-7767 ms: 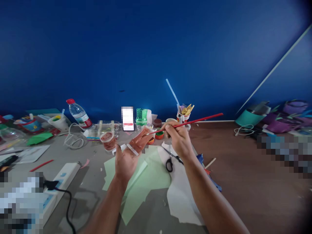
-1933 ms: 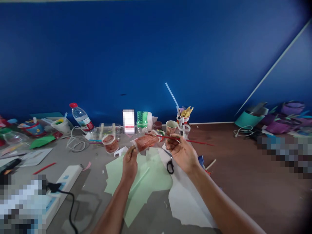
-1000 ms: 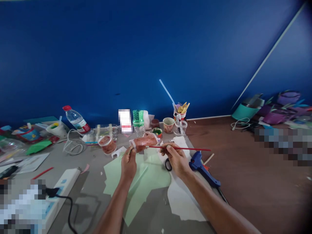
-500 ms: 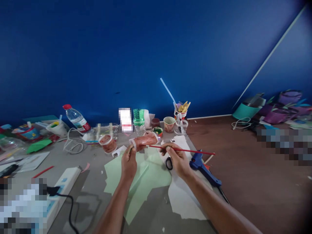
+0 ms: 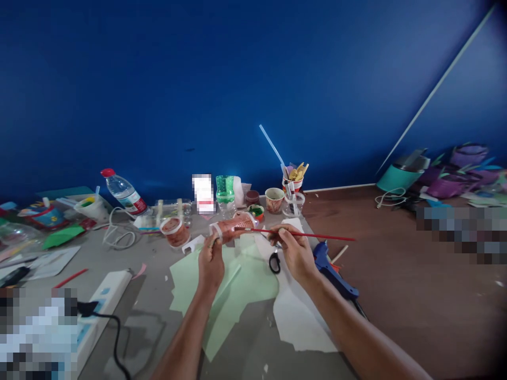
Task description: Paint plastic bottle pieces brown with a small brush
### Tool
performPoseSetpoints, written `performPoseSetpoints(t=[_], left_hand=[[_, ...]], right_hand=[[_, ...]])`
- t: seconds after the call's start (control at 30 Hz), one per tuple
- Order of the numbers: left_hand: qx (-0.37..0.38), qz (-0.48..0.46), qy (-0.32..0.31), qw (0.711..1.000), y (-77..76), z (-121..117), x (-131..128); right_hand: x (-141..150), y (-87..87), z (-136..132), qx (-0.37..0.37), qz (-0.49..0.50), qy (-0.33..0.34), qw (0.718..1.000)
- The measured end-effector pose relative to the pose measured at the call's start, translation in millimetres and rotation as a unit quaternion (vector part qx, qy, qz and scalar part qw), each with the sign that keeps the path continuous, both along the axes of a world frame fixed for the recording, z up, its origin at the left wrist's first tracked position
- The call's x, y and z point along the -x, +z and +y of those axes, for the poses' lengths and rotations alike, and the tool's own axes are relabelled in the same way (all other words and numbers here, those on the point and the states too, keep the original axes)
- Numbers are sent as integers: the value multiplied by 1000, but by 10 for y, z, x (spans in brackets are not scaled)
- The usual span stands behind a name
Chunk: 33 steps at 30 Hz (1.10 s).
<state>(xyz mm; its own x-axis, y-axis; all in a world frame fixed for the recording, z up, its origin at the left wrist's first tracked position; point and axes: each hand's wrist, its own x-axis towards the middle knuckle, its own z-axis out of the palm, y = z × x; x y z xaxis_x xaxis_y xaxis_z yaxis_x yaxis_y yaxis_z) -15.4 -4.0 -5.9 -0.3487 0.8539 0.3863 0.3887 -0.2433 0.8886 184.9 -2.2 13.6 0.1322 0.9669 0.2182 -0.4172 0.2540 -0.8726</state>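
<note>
My left hand (image 5: 211,262) grips the neck end of a cut plastic bottle piece (image 5: 233,227) coated in reddish-brown paint, held sideways above the table. My right hand (image 5: 293,251) pinches a long red paintbrush (image 5: 312,235), its tip resting on the painted bottle's side. Both hands hover over light green paper sheets (image 5: 225,287). A small tub of brown paint (image 5: 174,231) stands just left of the bottle piece.
Scissors (image 5: 274,260) and a blue glue gun (image 5: 332,269) lie on white paper (image 5: 301,316) to the right. Cups (image 5: 274,199), a green bottle (image 5: 225,191) and a water bottle (image 5: 124,192) line the back. A power strip (image 5: 101,303) with a black cable sits at the left.
The brush tip has slid slightly left along the bottle's side and my right hand has risen a little. My left hand keeps the bottle piece in place.
</note>
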Motion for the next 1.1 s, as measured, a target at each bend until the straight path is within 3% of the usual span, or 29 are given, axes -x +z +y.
performPoseSetpoints(t=[0.1, 0.27, 0.43, 0.6, 0.73, 0.9, 1.1], left_hand=[[-1, 7, -8, 1000, 6, -8, -4], [-11, -4, -11, 1000, 13, -17, -9], [-7, -3, 0, 1000, -43, -4, 9], [-24, 10, -8, 1000, -55, -6, 7], [-27, 42, -5, 999, -45, -13, 6], [-32, 78, -11, 996, -92, -1, 29], [-34, 65, -9, 997, -180, 24, 33]], right_hand=[[17, 15, -18, -1, -9, 33, 999], [-5, 23, -1, 10, 20, -21, 1000], [-3, 54, -12, 5, 6, 23, 1000], [-33, 72, 4, 19, 19, -33, 999], [-51, 76, 11, 15, 23, 15, 1000], [-69, 70, 19, 18, 38, -9, 999], [-55, 78, -5, 9, 21, 40, 999]])
